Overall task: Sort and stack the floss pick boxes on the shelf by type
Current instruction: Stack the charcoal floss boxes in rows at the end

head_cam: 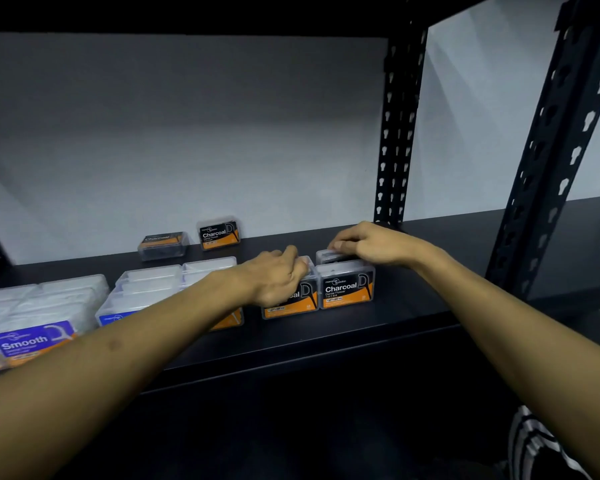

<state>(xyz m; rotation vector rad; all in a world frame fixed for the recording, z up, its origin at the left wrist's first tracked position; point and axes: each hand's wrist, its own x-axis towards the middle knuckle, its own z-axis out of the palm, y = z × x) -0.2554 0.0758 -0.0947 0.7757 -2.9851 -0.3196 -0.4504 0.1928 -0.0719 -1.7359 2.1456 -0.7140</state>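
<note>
Nearest the camera, at the shelf (pixel 378 327) front edge on the left, stand the Smooth boxes (pixel 32 341), blue-labelled, stacked and touching in a block; a second clear-lidded block (pixel 174 282) sits just right of them, partly behind the left forearm.

Right of centre stands the Charcoal row. The front right Charcoal box (pixel 347 289) stands upright, label forward, touching a neighbour box (pixel 291 303) on its left. The left hand (pixel 274 275) rests on top of that neighbour, fingers curled over its upper edge, gripping it; the label is half hidden by the hand.

Directly behind the front right box lies a rear box (pixel 329 256), only its top visible. The right hand (pixel 371 245) pinches it from above, fingers curled over its far edge. Its long axis appears to run left to right, parallel with the shelf edge. The right hand is the nearer hand to it; the box lies under the fingertips, not beside them.

Judgement: the coming move likely seats this box squarely behind or upon the front row.

Farther back, well apart, are two loose Charcoal boxes: a flat one (pixel 163 244) and, just right, an upright one (pixel 219 234). Both remain unsorted.
</note>
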